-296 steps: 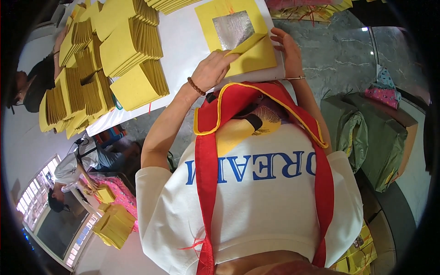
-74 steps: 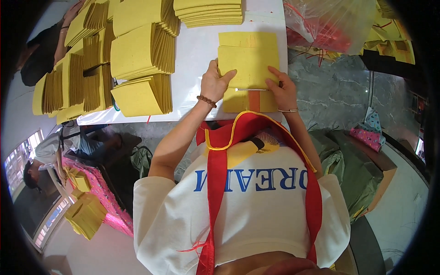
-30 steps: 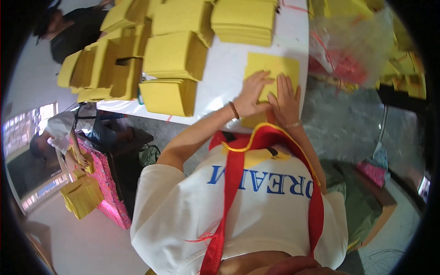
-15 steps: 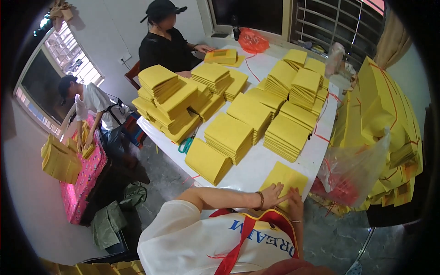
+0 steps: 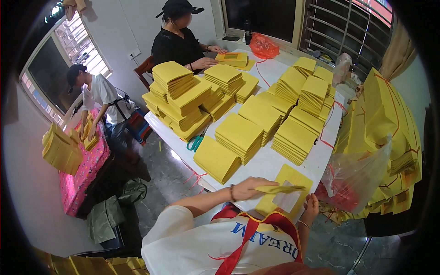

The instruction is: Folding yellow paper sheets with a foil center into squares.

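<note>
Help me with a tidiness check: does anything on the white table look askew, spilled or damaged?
Nothing looks spilled or damaged. Loose red strands straggle at the edge of the white table, untidy near the front yellow stack. Teal-handled scissors also lie close to the edge.

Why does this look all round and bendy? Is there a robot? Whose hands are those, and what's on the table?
No robot here, just a person! A wide camera on their head looks down, so straight edges bend. The left hand holds a raised yellow piece above a flatter yellow sheet with a pale patch. The right hand is by that sheet's right edge; I can't tell if it's touching. On the white table are lots of yellow stacks, teal-handled scissors and a red plastic bag. Two other people are busy nearby.
</note>
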Action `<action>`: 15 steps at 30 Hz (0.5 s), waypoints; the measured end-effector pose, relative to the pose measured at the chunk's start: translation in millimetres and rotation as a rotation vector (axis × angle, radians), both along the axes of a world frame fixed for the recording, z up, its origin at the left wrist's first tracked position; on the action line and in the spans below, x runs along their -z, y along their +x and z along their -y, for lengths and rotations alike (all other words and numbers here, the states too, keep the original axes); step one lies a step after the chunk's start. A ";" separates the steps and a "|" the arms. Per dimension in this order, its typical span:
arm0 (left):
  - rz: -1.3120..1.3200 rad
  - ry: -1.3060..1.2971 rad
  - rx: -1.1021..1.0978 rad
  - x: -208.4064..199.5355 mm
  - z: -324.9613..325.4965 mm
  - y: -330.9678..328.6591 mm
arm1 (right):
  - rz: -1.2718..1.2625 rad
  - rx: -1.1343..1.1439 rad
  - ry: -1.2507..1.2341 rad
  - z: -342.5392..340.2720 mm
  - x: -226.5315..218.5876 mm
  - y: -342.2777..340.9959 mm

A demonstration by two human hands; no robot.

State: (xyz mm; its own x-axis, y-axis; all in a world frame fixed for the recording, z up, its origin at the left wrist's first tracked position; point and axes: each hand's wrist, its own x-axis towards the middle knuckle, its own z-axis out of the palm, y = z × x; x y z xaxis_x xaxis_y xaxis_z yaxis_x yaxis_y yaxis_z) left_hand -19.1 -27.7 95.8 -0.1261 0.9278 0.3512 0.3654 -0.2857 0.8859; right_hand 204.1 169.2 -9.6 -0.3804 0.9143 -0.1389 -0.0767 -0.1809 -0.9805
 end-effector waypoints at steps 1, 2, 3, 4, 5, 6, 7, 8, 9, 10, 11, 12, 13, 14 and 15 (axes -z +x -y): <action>0.068 0.049 -0.036 -1.9 17.2 -5.7 | 0.011 -0.002 -0.008 0.6 2.3 -2.0; -0.168 0.192 -0.181 -2.4 28.8 -19.1 | -0.006 0.028 -0.015 0.2 3.1 -7.3; -0.387 0.327 -0.326 -0.3 40.8 -34.8 | -0.003 0.059 -0.022 1.5 5.9 -7.2; -0.734 0.272 -0.539 -5.9 61.8 -51.3 | 0.030 0.020 0.019 -5.1 16.1 -4.7; -0.822 0.208 -0.714 -10.1 79.4 -64.3 | 0.068 -0.013 0.055 -10.4 24.6 -3.7; -0.927 0.254 -0.929 -11.6 91.3 -75.9 | 0.036 -0.023 0.054 -8.9 21.4 -6.6; -0.944 0.195 -1.067 1.8 105.6 -91.0 | 0.140 -0.058 0.125 -16.3 28.2 -3.2; -0.974 0.203 -1.127 -0.8 112.6 -96.8 | 0.085 -0.043 0.103 -10.6 25.2 -9.0; -1.002 0.216 -1.196 -2.9 118.5 -101.4 | 0.032 -0.030 0.092 -8.8 14.1 -14.8; -0.986 0.169 -1.197 6.8 128.8 -106.7 | 0.062 -0.050 0.090 -7.2 7.6 -17.6; -1.043 0.077 -1.127 18.8 133.8 -116.3 | 0.085 -0.049 0.094 -5.6 3.3 -17.3; -1.105 -0.013 -1.057 28.2 139.7 -121.0 | 0.106 -0.049 0.078 -2.8 1.1 -18.6; -1.093 -0.033 -1.049 33.4 144.1 -118.7 | 0.111 -0.049 0.077 -0.4 -2.7 -17.3; -1.143 -0.101 -0.969 38.0 147.9 -115.8 | 0.112 -0.048 0.079 2.2 -2.9 -14.5; -1.192 -0.158 -0.884 39.6 147.6 -114.7 | 0.124 -0.041 0.074 2.6 0.5 -10.5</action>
